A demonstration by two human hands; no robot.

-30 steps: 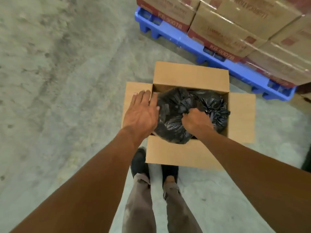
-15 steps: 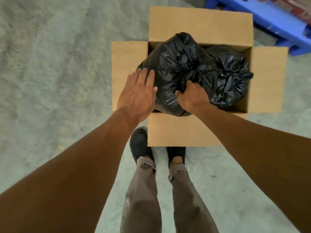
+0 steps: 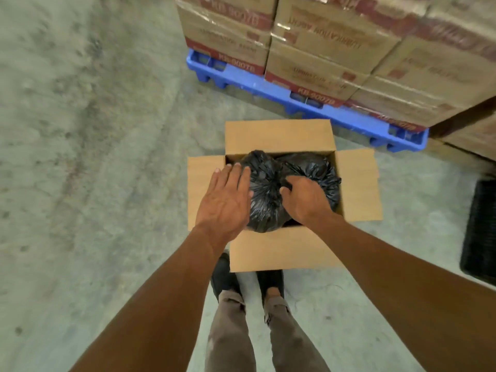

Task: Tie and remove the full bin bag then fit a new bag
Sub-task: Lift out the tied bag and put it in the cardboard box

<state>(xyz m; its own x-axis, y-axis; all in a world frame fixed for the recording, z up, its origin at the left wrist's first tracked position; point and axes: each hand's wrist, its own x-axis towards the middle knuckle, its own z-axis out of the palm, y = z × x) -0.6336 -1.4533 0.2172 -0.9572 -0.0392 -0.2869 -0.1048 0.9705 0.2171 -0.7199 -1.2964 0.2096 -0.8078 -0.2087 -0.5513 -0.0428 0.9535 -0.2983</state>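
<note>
Bin bag dropped back lower in box; right hand still gripping neck, left hand flat, open. Lift-out stalled, I reckon.

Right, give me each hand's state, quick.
Left hand: open, flat against the black bag.
Right hand: closed on the bag's gathered neck.

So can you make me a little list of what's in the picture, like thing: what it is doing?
black bag: sits in the box, bunched at top
cardboard box: on the floor, flaps open
left hand: flat, open, against the bag's side
right hand: closed on the bag's gathered top
blue pallet: behind the box, stacked with cartons
feet: just in front of the box
</note>
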